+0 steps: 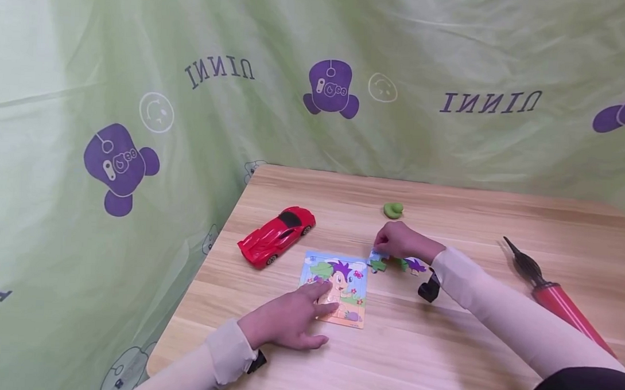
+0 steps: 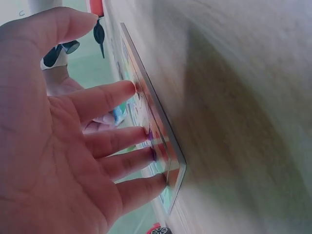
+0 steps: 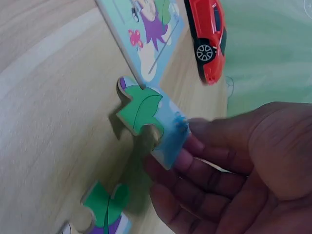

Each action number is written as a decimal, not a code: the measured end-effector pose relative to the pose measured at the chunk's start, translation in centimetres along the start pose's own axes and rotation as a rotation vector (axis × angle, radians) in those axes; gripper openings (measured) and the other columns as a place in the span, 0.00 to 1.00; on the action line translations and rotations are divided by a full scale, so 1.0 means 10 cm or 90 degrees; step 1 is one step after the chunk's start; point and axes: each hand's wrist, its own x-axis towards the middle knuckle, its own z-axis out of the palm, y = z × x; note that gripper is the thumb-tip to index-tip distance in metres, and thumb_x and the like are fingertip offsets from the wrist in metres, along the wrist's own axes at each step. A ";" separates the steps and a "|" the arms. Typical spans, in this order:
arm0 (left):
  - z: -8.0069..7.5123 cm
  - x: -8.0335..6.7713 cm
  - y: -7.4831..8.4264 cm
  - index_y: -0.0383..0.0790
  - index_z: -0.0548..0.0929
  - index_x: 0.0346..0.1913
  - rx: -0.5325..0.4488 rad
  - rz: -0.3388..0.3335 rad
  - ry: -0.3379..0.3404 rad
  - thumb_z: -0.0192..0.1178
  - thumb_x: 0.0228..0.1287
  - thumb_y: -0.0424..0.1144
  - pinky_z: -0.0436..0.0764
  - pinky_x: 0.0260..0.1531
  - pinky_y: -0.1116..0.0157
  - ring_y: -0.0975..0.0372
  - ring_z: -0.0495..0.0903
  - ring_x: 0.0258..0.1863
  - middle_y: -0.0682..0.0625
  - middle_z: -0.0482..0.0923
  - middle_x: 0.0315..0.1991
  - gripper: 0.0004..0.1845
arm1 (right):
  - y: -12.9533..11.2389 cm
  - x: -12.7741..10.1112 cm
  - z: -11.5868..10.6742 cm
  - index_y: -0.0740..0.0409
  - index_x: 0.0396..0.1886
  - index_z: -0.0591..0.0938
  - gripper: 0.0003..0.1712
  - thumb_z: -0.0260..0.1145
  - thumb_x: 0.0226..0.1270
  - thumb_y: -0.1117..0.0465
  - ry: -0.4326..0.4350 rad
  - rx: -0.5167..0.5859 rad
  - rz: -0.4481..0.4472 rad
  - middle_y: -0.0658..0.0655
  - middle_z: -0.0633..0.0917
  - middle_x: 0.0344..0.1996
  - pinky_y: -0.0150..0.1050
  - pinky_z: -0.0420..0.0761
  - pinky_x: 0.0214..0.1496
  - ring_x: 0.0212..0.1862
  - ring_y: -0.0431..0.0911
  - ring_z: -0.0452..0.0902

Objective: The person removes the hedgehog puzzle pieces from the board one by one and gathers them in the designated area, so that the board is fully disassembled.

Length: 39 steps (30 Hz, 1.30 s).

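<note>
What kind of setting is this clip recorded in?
Probably a staged play or recording corner, not a lived-in room: a wooden table backed by a printed green cloth backdrop, with toys out, a puzzle board and a red toy car.

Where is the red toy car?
In the head view the car sits on the table, left of the puzzle board and beyond the left hand.

Toy car (image 1: 276, 235) lies left of the puzzle board (image 1: 335, 287) (loose pieces (image 1: 398, 264) right), pump (image 1: 557, 295) far right.
</note>
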 end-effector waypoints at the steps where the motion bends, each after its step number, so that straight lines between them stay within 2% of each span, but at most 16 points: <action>1: 0.00 0.00 0.00 0.54 0.68 0.74 0.000 -0.001 0.001 0.52 0.67 0.66 0.67 0.74 0.58 0.51 0.61 0.78 0.41 0.59 0.78 0.36 | 0.00 -0.01 0.00 0.61 0.38 0.89 0.09 0.65 0.70 0.62 0.014 -0.012 -0.001 0.55 0.88 0.29 0.34 0.78 0.32 0.28 0.42 0.77; 5: 0.02 0.01 0.00 0.55 0.66 0.75 0.008 -0.011 0.008 0.53 0.67 0.66 0.67 0.74 0.56 0.50 0.60 0.78 0.41 0.57 0.79 0.38 | -0.06 -0.11 0.00 0.62 0.41 0.88 0.11 0.66 0.68 0.60 0.089 -0.040 -0.024 0.56 0.89 0.33 0.40 0.83 0.39 0.31 0.43 0.80; 7: 0.03 0.02 -0.01 0.55 0.66 0.76 0.013 -0.019 0.010 0.53 0.66 0.66 0.67 0.74 0.56 0.49 0.59 0.78 0.41 0.56 0.79 0.38 | -0.13 -0.17 0.05 0.62 0.41 0.88 0.10 0.66 0.68 0.61 0.108 -0.041 -0.056 0.56 0.89 0.34 0.42 0.84 0.41 0.32 0.43 0.80; 12: 0.00 0.05 0.01 0.56 0.66 0.76 0.035 -0.026 0.012 0.52 0.65 0.68 0.71 0.72 0.54 0.49 0.61 0.77 0.42 0.58 0.78 0.39 | -0.34 -0.32 0.34 0.62 0.43 0.87 0.10 0.67 0.66 0.62 0.092 -0.074 -0.165 0.56 0.89 0.37 0.43 0.85 0.46 0.38 0.45 0.84; 15: -0.02 0.07 0.04 0.57 0.66 0.75 0.050 -0.022 0.019 0.51 0.65 0.70 0.72 0.70 0.53 0.47 0.64 0.75 0.40 0.60 0.77 0.39 | -0.41 -0.38 0.52 0.62 0.49 0.87 0.14 0.67 0.67 0.61 0.091 -0.121 -0.187 0.57 0.89 0.43 0.46 0.84 0.53 0.45 0.48 0.84; 17: -0.01 0.09 0.07 0.58 0.66 0.75 0.061 -0.021 0.020 0.50 0.64 0.71 0.71 0.71 0.52 0.46 0.64 0.75 0.39 0.60 0.77 0.40 | -0.45 -0.40 0.62 0.61 0.51 0.86 0.15 0.67 0.67 0.60 0.094 -0.141 -0.178 0.58 0.88 0.45 0.47 0.84 0.55 0.48 0.49 0.83; 21: 0.01 0.11 0.11 0.58 0.64 0.76 0.064 -0.039 0.004 0.50 0.63 0.73 0.68 0.73 0.49 0.44 0.62 0.76 0.39 0.57 0.78 0.42 | -0.51 -0.42 0.73 0.62 0.49 0.86 0.14 0.67 0.66 0.62 0.103 -0.141 -0.165 0.58 0.87 0.42 0.48 0.83 0.53 0.45 0.49 0.81; 24: 0.03 0.12 0.14 0.58 0.63 0.77 0.068 -0.047 -0.005 0.50 0.62 0.74 0.68 0.72 0.47 0.44 0.61 0.76 0.38 0.56 0.78 0.44 | -0.52 -0.39 0.75 0.63 0.46 0.86 0.13 0.68 0.65 0.62 0.094 -0.117 -0.147 0.57 0.86 0.37 0.44 0.82 0.47 0.38 0.45 0.77; 28: 0.05 0.14 0.16 0.56 0.64 0.76 0.096 -0.043 0.001 0.49 0.61 0.76 0.71 0.69 0.45 0.44 0.62 0.75 0.37 0.57 0.77 0.45 | -0.52 -0.28 0.76 0.61 0.43 0.86 0.12 0.71 0.62 0.60 0.069 -0.044 -0.093 0.54 0.84 0.34 0.39 0.79 0.41 0.35 0.42 0.74; 31: 0.04 0.15 0.15 0.55 0.65 0.76 0.115 -0.035 0.007 0.49 0.61 0.76 0.73 0.68 0.45 0.43 0.64 0.73 0.36 0.58 0.76 0.45 | -0.54 -0.22 0.74 0.56 0.32 0.85 0.05 0.72 0.62 0.60 0.031 0.005 -0.061 0.51 0.82 0.27 0.37 0.75 0.35 0.31 0.42 0.73; 34: 0.03 0.16 0.15 0.56 0.66 0.76 0.125 -0.030 0.004 0.49 0.60 0.77 0.74 0.67 0.46 0.42 0.65 0.72 0.36 0.60 0.75 0.45 | -0.58 -0.21 0.71 0.51 0.23 0.81 0.10 0.72 0.63 0.60 0.001 0.021 -0.052 0.49 0.78 0.21 0.35 0.71 0.31 0.27 0.42 0.71; 36: 0.02 0.16 0.15 0.56 0.66 0.75 0.126 -0.030 0.001 0.49 0.60 0.77 0.75 0.66 0.46 0.42 0.66 0.72 0.36 0.61 0.75 0.45 | -0.58 -0.21 0.68 0.51 0.23 0.82 0.10 0.71 0.64 0.61 0.012 0.030 -0.050 0.48 0.78 0.21 0.34 0.71 0.31 0.27 0.41 0.71; 39: 0.01 0.16 0.15 0.57 0.67 0.75 0.132 -0.030 -0.005 0.48 0.60 0.77 0.76 0.65 0.47 0.42 0.66 0.72 0.36 0.61 0.75 0.45 | -0.56 -0.21 0.58 0.53 0.28 0.85 0.05 0.70 0.64 0.61 0.060 0.044 -0.058 0.49 0.82 0.24 0.34 0.74 0.33 0.28 0.41 0.73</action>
